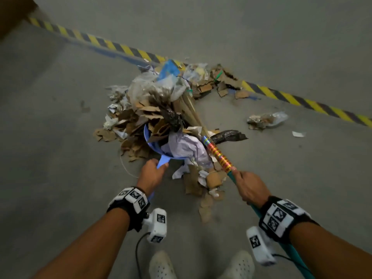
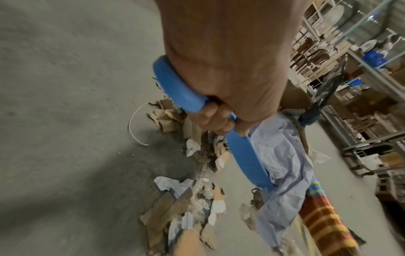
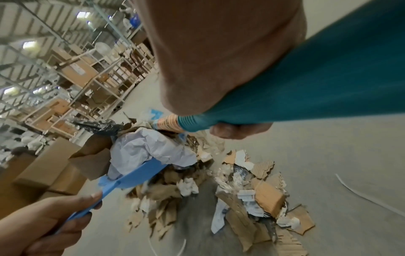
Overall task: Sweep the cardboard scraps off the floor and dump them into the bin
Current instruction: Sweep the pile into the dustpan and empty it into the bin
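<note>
A heap of cardboard scraps (image 1: 141, 117), crumpled paper and plastic film lies on the grey floor ahead of me. My left hand (image 1: 151, 174) grips the handle of a blue dustpan (image 1: 150, 140), which is piled with brown scraps and a pale crumpled sheet (image 1: 185, 148). In the left wrist view my fingers (image 2: 213, 119) curl round the dustpan handle (image 2: 181, 91). My right hand (image 1: 251, 188) holds the teal broom handle (image 1: 231, 174); its striped neck (image 1: 216, 153) leads into straw bristles (image 1: 189, 109) resting on the load. More cardboard scraps (image 3: 267, 194) lie under the pan.
A yellow and black hazard stripe (image 1: 302, 101) crosses the floor behind the heap. A loose clump of plastic and paper (image 1: 265, 119) lies to the right, a white strap (image 2: 133, 128) to the left. Cardboard boxes (image 3: 50, 169) and metal shelving (image 3: 72, 69) stand beyond.
</note>
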A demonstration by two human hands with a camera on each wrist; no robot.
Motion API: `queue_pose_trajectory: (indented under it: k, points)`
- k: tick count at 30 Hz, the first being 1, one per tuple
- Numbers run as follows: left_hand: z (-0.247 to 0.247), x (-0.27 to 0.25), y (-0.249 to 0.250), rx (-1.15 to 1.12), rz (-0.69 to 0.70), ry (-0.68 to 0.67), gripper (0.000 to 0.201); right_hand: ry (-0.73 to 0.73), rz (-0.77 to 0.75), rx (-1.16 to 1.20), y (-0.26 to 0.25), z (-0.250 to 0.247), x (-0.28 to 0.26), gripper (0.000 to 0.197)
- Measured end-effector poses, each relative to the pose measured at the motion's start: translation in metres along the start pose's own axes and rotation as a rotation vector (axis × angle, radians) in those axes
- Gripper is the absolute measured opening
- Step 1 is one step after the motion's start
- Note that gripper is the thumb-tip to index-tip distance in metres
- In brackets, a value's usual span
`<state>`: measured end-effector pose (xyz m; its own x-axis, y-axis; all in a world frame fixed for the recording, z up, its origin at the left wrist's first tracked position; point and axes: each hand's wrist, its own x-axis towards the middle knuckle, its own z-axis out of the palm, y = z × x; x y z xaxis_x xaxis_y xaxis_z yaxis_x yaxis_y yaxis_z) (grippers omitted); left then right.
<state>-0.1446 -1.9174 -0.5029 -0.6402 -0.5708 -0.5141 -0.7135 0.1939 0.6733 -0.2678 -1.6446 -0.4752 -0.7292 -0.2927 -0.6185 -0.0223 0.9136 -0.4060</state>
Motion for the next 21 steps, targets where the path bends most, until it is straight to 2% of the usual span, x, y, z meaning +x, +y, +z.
queue_pose_trajectory:
  k: [5, 9, 14, 21]
  points:
    - [-0.039, -0.111, 0.091, -0.037, -0.014, -0.001, 0.038, 0.046, -0.005, 0.029, -0.024, -0.073, -0.11, 0.059]
    - [-0.064, -0.185, 0.135, -0.046, -0.032, -0.001, 0.029, 0.057, 0.035, 0.039, -0.035, -0.115, -0.186, 0.058]
    - [-0.093, -0.25, 0.146, -0.041, -0.016, 0.017, 0.026, 0.078, 0.049, 0.051, -0.045, -0.135, -0.269, 0.057]
    - [-0.146, -0.297, 0.144, 0.078, 0.077, -0.04, 0.035, 0.159, 0.126, 0.092, -0.072, -0.119, -0.359, 0.056]
